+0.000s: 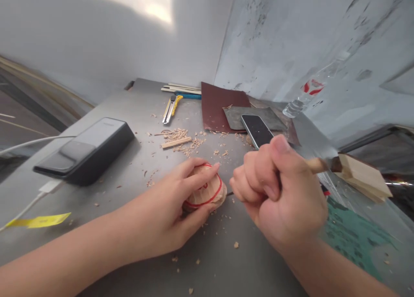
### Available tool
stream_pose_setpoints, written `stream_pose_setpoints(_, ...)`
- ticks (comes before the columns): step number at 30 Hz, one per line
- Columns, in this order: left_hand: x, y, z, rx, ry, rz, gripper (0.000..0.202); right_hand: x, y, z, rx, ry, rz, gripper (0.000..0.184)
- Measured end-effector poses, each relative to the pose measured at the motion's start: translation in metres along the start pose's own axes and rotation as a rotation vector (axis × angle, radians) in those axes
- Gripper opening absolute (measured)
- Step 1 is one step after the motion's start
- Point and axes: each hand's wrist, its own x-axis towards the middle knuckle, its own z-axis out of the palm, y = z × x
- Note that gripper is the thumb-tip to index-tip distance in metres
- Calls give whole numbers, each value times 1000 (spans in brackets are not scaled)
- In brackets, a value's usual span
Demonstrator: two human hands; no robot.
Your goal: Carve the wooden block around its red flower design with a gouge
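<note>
Holding red-marked wood blank [204, 188] w/ L hand [161, 206], knife [318, 164] w/ R hand [278, 193].

1. Bright glare high on the white wall [97, 38], light from above (source out of view).
2. Soft shadow beside the black power bank [84, 152].
3. Right hand [280, 193] sharp; left frame edge bent, blurred.

A black power bank [84, 152] sitting on a metal table [123, 115], a yellow box cutter [171, 109] lying near brown sandpaper [216, 107], a phone [256, 131] resting there too
</note>
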Motion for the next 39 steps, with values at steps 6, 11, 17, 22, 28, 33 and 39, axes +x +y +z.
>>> stream_pose_setpoints(6, 0, 0, 4, -67, 50, -13, 57, -4, 0, 1, -43, -13, -9, 66)
stream_pose_setpoints(11, 2, 0, 3, -87, 42, -6, 56, -9, 21, 0, -61, -32, -63, 60)
stream_pose_setpoints(17, 3, 1, -2, -81, 20, -15, 55, -5, 24, -3, -21, -70, -33, 60)
stream_pose_setpoints(22, 1, -1, -6, -81, 0, -26, 56, -1, 9, 1, -8, -60, 12, 67)
stream_pose_setpoints(28, 2, -3, -10, -135, -41, -23, 57, -4, 13, 4, -34, -51, -6, 64)
stream_pose_setpoints(33, 5, 2, -12, -149, -64, -25, 53, -9, 21, 0, -67, -62, -58, 60)
stream_pose_setpoints(39, 6, 6, -13, -147, -77, -11, 38, -18, 23, -1, -281, -189, -139, 53)
